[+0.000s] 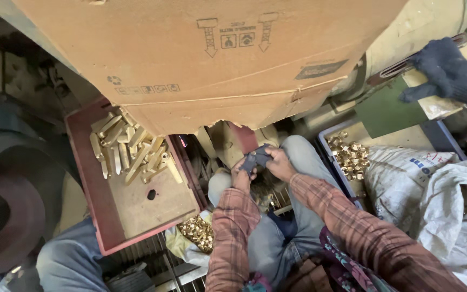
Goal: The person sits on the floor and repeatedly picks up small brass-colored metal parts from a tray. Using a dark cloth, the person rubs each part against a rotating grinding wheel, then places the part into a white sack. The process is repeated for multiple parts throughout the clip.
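Both my hands meet in front of me, just under the edge of a big cardboard sheet (201, 59). My left hand (241, 174) and my right hand (280, 162) hold a small dark grey glove or cloth piece (256, 159) between them; it looks like the left fingers are inside it. My sleeves are plaid red. To the left, a red tray (87, 178) carries several brass bars (128, 151) piled at its far end.
A grey bin (328, 157) at the right holds several small brass fittings (349, 157). More brass fittings (197, 231) lie below the tray. White sacks (439, 200) sit at the right. A dark knitted glove (447, 70) rests at top right. A large dark wheel (6, 211) stands left.
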